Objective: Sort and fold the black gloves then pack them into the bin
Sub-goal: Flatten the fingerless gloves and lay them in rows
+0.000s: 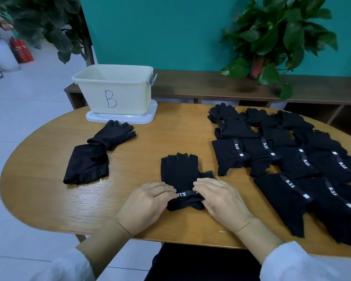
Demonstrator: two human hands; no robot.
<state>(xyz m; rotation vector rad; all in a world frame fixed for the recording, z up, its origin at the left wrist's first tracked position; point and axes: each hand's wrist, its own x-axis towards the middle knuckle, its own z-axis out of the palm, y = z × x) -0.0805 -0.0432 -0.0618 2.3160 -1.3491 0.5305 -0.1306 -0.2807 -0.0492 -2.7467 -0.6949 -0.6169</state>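
A black fingerless glove (178, 171) with a "5.11" wrist strap lies flat on the wooden table (49, 179) in front of me. My left hand (148, 201) pinches the strap's left end at the cuff. My right hand (221, 199) pinches the cuff's right side, fingertips curled onto the fabric. A long black full-finger glove (111, 135) and a folded black piece (87, 165) lie to the left. Several black gloves (292, 159) are spread in rows on the right. The cream bin (114, 92) marked "B" stands at the back left on its white lid (122, 118).
A low wooden shelf (211, 86) runs behind the table under a teal wall. A leafy potted plant (276, 37) stands on it at the right. Another plant (49, 23) and red fire extinguishers (21, 50) are at the far left. The table's near edge is close to my forearms.
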